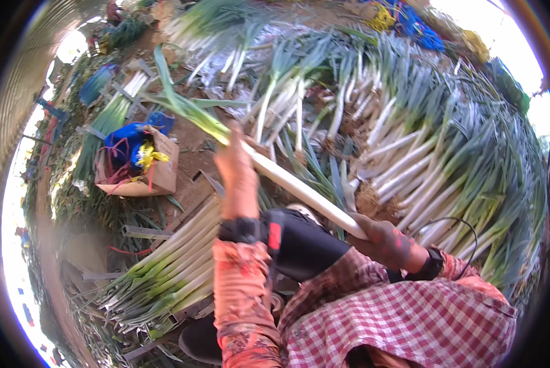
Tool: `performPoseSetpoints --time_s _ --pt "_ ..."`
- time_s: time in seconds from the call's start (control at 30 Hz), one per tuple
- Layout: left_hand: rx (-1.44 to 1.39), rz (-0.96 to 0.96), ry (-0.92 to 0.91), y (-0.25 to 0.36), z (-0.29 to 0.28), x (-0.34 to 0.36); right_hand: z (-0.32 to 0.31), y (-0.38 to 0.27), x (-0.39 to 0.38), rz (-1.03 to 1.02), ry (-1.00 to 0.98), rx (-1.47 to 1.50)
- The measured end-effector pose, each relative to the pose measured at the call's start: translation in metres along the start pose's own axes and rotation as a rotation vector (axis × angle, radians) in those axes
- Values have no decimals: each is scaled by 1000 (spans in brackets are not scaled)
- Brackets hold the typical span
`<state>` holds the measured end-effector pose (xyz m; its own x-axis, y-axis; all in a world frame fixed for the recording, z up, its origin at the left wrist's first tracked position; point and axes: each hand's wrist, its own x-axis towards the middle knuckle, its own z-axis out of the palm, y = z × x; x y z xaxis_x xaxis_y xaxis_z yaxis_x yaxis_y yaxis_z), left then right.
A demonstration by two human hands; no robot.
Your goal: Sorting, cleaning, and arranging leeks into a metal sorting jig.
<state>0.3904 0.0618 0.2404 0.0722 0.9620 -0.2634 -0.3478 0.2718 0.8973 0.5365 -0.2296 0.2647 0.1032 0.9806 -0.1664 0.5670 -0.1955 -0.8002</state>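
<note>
One long leek slants across in front of me, its green leaves up at the left and its white end down at the right. My left hand is closed round it where the green turns to white. At the white end my right hand, which looks gloved and dirty, is also closed on the leek; its fingers are partly hidden. Below my left forearm, a row of leeks lies side by side on a metal frame.
A large heap of leeks spreads along the right, and another bunch lies at the far side. To the left stands a cardboard box with blue, yellow and pink ties. Blue netting is at the back right.
</note>
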Motion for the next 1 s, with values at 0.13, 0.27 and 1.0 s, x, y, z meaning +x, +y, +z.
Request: performPoseSetpoints --time_s 0.13,0.27,1.0 --pt "-296 -40 -83 32 -12 18 -6 -8 -5 172 -210 264" --pt "-474 -92 -38 35 14 -12 -13 -5 -10 474 -447 969" --pt "-183 -152 4 -24 29 -14 -13 -1 27 333 -395 581"
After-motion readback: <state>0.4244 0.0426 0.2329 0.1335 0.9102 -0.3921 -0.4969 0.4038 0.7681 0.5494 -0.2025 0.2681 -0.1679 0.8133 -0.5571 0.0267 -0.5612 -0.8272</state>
